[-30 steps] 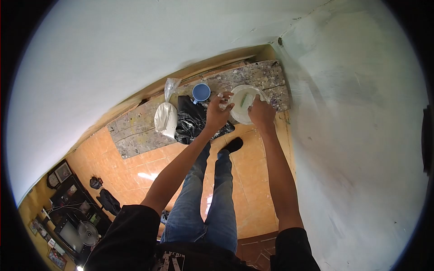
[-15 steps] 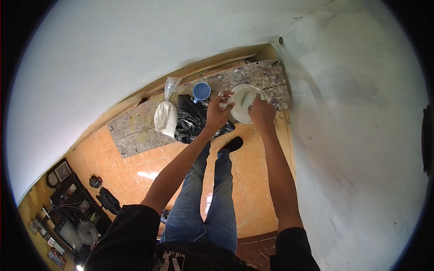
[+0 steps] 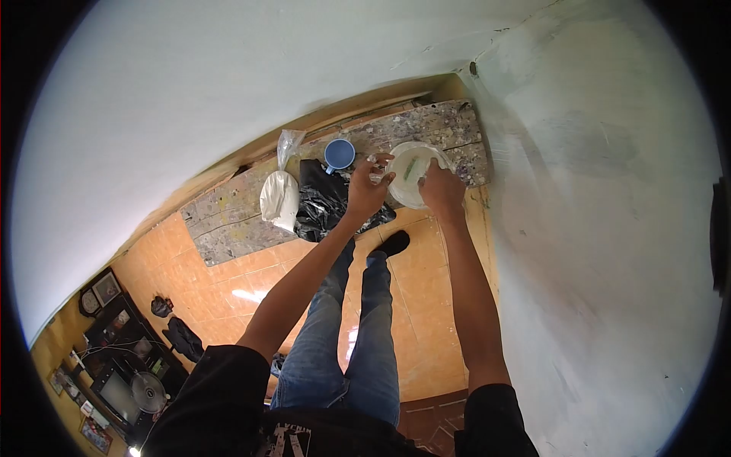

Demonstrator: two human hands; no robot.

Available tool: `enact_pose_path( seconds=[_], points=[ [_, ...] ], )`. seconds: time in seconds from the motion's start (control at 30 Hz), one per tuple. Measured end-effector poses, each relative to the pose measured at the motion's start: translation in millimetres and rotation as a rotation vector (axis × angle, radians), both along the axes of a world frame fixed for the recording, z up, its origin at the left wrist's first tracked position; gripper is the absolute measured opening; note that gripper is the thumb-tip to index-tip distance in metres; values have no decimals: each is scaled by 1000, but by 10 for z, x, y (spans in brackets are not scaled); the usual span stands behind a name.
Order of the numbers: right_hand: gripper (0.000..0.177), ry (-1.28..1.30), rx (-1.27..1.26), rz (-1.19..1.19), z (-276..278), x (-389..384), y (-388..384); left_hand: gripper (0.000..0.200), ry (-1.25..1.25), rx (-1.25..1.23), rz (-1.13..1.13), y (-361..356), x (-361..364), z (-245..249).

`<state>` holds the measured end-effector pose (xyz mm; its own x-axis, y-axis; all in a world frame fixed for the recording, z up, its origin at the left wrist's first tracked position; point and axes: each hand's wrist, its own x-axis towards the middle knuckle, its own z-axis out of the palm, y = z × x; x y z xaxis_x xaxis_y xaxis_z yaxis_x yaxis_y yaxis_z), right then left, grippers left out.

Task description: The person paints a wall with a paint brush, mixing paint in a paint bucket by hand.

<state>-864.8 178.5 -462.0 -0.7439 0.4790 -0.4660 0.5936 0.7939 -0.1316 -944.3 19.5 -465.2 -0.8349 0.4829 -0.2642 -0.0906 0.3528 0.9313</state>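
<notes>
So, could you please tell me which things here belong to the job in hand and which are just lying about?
In use: white bucket, greenish tool inside it, left hand and right hand at its rim.
Lying about: blue cup, white bag, black plastic bag, all beside the bucket; floor fan far off.

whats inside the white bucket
In the bucket, a pale green tool lies against the whitish inside. The right hand covers the near rim, so whatever is under it, and the tool's lower end, is hidden.
</notes>
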Motion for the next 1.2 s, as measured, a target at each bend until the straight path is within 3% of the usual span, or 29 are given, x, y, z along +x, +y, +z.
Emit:
enact_pose_path(
  seconds=[0.1,0.3,0.4,0.5,0.9,1.2],
  points=[
    [36,62,82,1,34,-6,-51,38,2,24,20,11,10,-14],
    [47,-28,0,-26,83,-97,-38,38,24,11,3,-3,4,-29],
    [31,111,49,-10,118,-59,-75,38,14,-11,-5,4,0,2],
    [43,-24,-1,-16,122,-106,-74,37,-46,-7,2,-2,-5,43],
    [36,79,-38,-22,69,-12,-67,35,10,4,6,-12,0,-25],
    [34,104,67,-9,135,32,-162,35,-9,20,17,-1,2,21]
  ],
)
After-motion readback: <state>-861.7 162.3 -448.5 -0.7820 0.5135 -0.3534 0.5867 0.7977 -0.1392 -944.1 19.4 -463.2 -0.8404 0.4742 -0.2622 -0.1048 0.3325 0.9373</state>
